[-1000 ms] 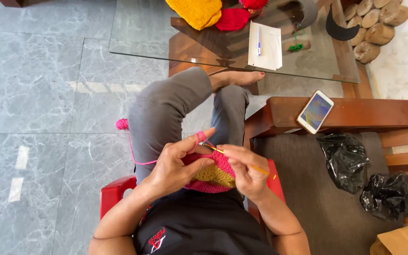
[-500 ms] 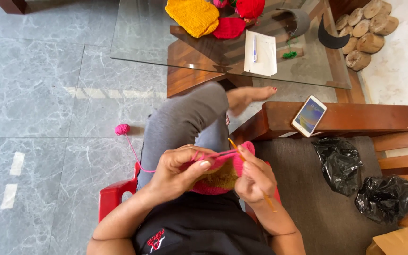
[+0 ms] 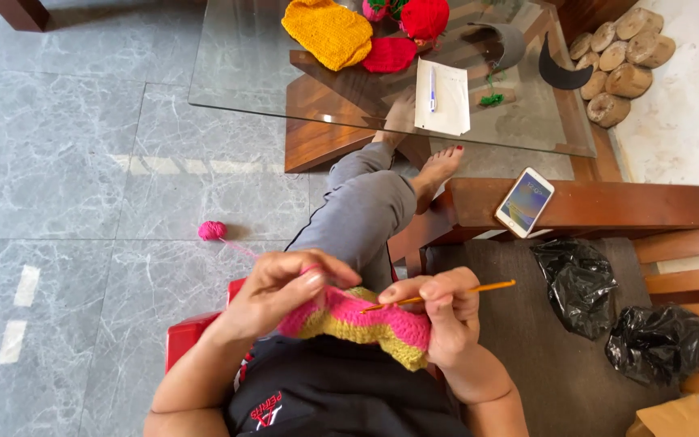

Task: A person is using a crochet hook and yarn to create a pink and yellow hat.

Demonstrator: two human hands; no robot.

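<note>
Crochet work held in both hands at lower centre of the frame.
Left hand (image 3: 281, 295) has its grip pinched narrow on the upper edge of the pink and yellow crochet piece (image 3: 362, 322), which lies across the lap. Right hand (image 3: 442, 316) has its grip closed around an orange crochet hook (image 3: 455, 293), tip pointing into the piece. Pink yarn ball (image 3: 212, 231) lies on the grey floor at middle left. White phone (image 3: 524, 201) rests on the wooden armrest at right; the glass bench (image 3: 236, 57) at top carries yellow and red knitted pieces.
</note>
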